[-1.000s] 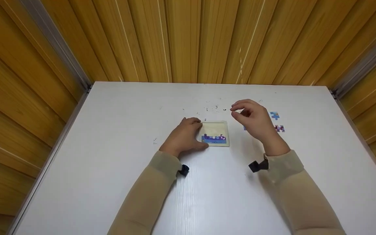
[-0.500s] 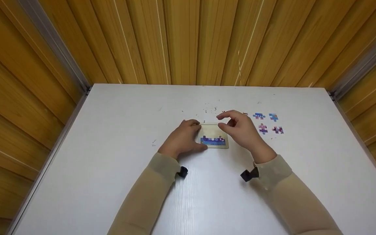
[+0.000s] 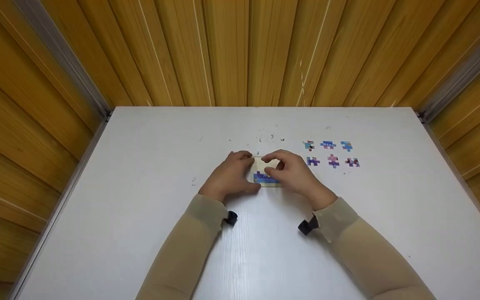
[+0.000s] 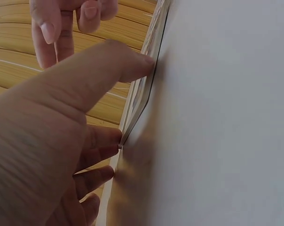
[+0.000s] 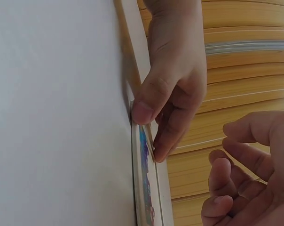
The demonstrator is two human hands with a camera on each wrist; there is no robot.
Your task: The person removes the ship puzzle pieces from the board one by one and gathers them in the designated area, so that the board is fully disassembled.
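Note:
A small square puzzle tray [image 3: 260, 165] lies on the white table, its front part filled by joined blue and purple puzzle pieces [image 3: 263, 179]. My left hand [image 3: 231, 176] grips the tray's left side, thumb at the front edge and fingers toward the back corner; the left wrist view shows the thumb [image 4: 132, 66] pressed on the rim. Above the tray's right part hovers my right hand [image 3: 292, 171], its fingers loosely bent and covering that side in the head view. In the right wrist view, no object shows between the right hand's fingers [image 5: 248, 155].
Several loose puzzle pieces [image 3: 333, 161] lie in two rows to the right of the tray. Small dark specks [image 3: 271, 136] mark the table behind it. Yellow wood-look panels [image 3: 223, 54] stand behind the table and at both sides.
My right hand has moved left and toward me, from beside the loose pieces to over the tray, uncovering those pieces. The left hand keeps its grip on the tray.

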